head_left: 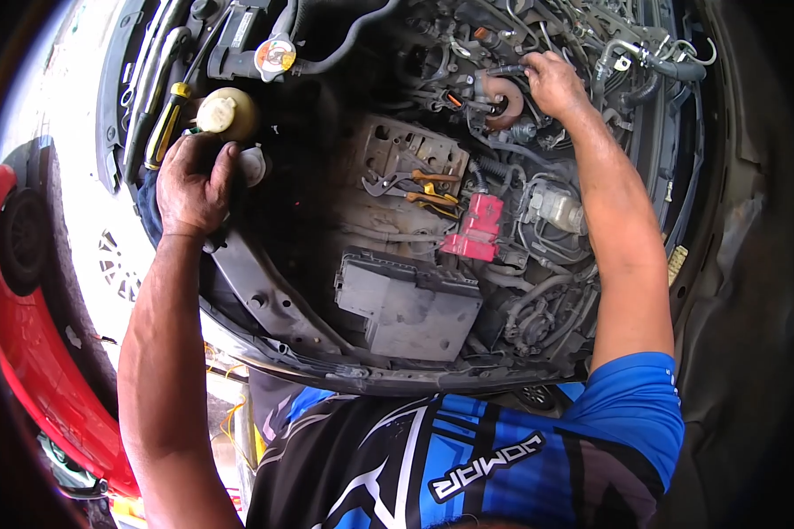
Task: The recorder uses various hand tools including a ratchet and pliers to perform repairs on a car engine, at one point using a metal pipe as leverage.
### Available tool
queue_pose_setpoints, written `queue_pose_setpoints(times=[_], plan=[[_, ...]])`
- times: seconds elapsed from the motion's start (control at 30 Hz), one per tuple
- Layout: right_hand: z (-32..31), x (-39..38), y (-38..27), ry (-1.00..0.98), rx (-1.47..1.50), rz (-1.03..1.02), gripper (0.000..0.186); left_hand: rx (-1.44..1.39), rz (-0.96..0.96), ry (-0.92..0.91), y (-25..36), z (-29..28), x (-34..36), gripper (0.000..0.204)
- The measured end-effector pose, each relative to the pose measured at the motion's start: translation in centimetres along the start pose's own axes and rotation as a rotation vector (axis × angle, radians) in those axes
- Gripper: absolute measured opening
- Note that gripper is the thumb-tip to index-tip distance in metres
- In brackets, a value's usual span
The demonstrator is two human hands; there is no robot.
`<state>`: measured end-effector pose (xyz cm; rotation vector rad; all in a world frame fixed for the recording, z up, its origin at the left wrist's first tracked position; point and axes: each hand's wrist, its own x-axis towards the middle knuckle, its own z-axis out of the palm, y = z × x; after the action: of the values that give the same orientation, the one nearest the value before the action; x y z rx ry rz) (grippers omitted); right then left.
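Observation:
My left hand (196, 181), fingers curled, rests at the engine bay's side by a yellowed reservoir (223, 115); what it grips, if anything, is hidden. Beside it lie a yellow-black screwdriver (163, 132) and several long metal tools (141, 97) on the edge. My right hand (551, 86) pinches a slim dark cylindrical piece (505, 70) among hoses and connectors, just above a curved brownish hose (503, 101). Pliers (419, 189) with orange and yellow handles lie on the battery tray (384, 141), next to a red plastic cover (475, 229).
A grey fuse box lid (406, 300) sits near my body. A capped radiator neck (273, 57) is at the top left. The car body's edge (353, 375) runs below. A red car (44, 353) stands outside on the left.

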<state>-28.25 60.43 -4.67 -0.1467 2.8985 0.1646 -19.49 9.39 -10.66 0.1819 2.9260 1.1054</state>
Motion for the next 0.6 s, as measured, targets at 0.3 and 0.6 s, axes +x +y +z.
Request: queue_pose_setpoints(times=[0.3, 0.6], plan=[[0.7, 0.2, 0.8, 0.07, 0.074, 0.137, 0.035, -0.015, -0.025, -0.002, 0.3, 0.0, 0.2, 0.031], [1.0, 0.5, -0.1, 0.044, 0.113, 0.376, 0.025, -0.033, -0.005, 0.001, 0.1, 0.0, 0.0, 0.031]])
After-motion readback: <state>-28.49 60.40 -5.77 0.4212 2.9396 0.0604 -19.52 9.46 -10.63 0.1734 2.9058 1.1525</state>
